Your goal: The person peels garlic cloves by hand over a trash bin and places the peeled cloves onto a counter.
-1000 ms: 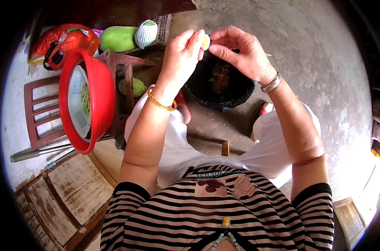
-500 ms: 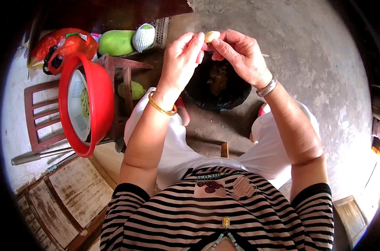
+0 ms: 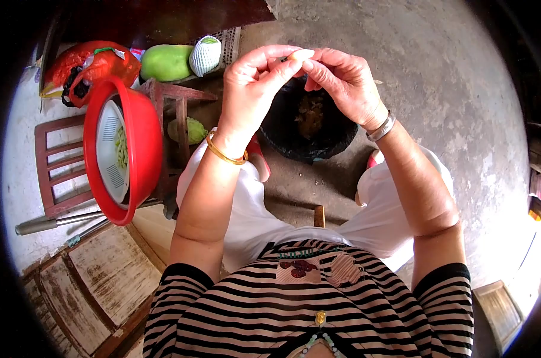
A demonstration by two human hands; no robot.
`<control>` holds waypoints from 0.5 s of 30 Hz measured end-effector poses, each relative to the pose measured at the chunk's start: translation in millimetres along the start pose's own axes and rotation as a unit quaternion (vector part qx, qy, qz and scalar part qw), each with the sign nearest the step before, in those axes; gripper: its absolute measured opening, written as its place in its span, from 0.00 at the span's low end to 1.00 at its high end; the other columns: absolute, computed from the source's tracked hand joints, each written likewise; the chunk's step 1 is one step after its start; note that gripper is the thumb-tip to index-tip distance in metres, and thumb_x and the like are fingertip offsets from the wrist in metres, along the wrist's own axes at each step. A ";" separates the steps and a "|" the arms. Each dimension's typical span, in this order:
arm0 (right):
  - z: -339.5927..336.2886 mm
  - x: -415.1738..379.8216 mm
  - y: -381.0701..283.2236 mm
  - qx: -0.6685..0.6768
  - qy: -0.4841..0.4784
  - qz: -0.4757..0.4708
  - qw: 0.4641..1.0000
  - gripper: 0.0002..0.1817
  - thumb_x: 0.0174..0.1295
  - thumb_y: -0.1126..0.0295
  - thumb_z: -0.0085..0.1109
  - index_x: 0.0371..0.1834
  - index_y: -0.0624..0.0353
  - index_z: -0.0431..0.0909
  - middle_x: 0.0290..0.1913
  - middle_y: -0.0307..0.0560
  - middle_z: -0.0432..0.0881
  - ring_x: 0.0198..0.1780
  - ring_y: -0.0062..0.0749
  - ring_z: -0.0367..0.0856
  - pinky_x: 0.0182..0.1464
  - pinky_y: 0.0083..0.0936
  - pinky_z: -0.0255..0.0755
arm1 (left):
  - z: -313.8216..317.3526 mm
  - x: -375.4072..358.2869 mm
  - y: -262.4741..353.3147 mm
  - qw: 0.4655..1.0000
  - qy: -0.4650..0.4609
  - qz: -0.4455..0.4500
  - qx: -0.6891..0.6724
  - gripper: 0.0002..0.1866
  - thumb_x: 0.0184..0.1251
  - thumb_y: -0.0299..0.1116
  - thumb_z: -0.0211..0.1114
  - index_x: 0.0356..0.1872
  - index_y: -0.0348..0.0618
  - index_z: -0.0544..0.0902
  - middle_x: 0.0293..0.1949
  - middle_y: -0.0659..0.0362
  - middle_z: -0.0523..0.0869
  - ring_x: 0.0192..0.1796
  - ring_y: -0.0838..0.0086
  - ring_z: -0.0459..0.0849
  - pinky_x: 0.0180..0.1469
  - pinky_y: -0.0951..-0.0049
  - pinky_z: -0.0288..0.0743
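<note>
Both hands meet over a black-lined bin (image 3: 276,131) that has brownish scraps (image 3: 310,117) in it. Between the fingertips sits a small pale piece (image 3: 301,54), perhaps a garlic clove. My left hand (image 3: 255,74) pinches it between thumb and forefinger. From the other side, my right hand (image 3: 345,80) has its thumb and forefinger pressed against the piece's right end. The undersides of the fingers are hidden.
At left, a red basin (image 3: 144,161) holds a white basket (image 3: 110,158) with green pieces, on a wooden chair (image 3: 61,179). Behind lie a red bag (image 3: 115,65), a green gourd (image 3: 165,62) and a netted fruit (image 3: 205,56). A light green vegetable (image 3: 193,130) is beside the chair.
My left hand has shifted slightly left and turned, its thumb now pointing at the pale piece. The piece has tilted flatter and moved down a little.
</note>
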State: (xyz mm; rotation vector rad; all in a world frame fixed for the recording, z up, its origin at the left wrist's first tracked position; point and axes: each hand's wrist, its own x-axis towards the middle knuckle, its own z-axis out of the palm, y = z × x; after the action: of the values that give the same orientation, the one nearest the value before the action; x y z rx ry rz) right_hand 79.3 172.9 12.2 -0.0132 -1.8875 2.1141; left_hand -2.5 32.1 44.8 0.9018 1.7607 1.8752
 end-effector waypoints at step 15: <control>-6.5 1.4 -4.7 0.120 -0.044 0.077 0.989 0.14 0.62 0.59 0.59 0.38 0.61 0.78 0.33 0.36 0.80 0.32 0.16 0.75 0.37 0.14 0.71 | -0.7 -4.4 -12.5 0.961 0.026 0.139 0.238 0.13 0.54 0.18 0.63 0.41 0.44 0.81 0.16 0.67 0.72 0.18 0.85 0.69 0.21 0.83 0.63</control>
State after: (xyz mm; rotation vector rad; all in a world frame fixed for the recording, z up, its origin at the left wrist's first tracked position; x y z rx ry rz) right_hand 80.4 179.9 16.2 -0.0139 -1.7140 2.4725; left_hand -1.5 30.0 31.7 1.3435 2.2705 1.6632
